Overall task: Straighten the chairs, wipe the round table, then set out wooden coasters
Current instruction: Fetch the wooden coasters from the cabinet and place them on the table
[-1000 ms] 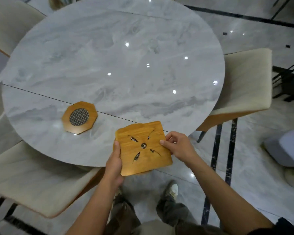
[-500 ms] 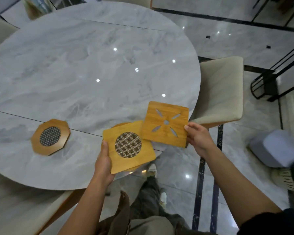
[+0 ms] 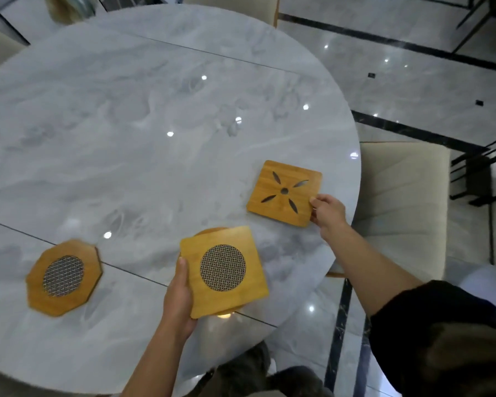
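Left hand (image 3: 178, 302) gripping the mesh square coaster (image 3: 224, 267), set the flower-cut coaster (image 3: 284, 193) your right hand (image 3: 328, 213) pinches flat on the counter (image 3: 126, 124).

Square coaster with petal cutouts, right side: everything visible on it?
The petal-cutout coaster is a square, light, bamboo-looking board with rounded corners, a small round centre hole and four leaf-shaped slots radiating diagonally. It sits level near the right edge of the round table; whether it rests on the marble is unclear. The right hand pinches its right edge near the lower corner, thumb on top. Nothing else touches it.
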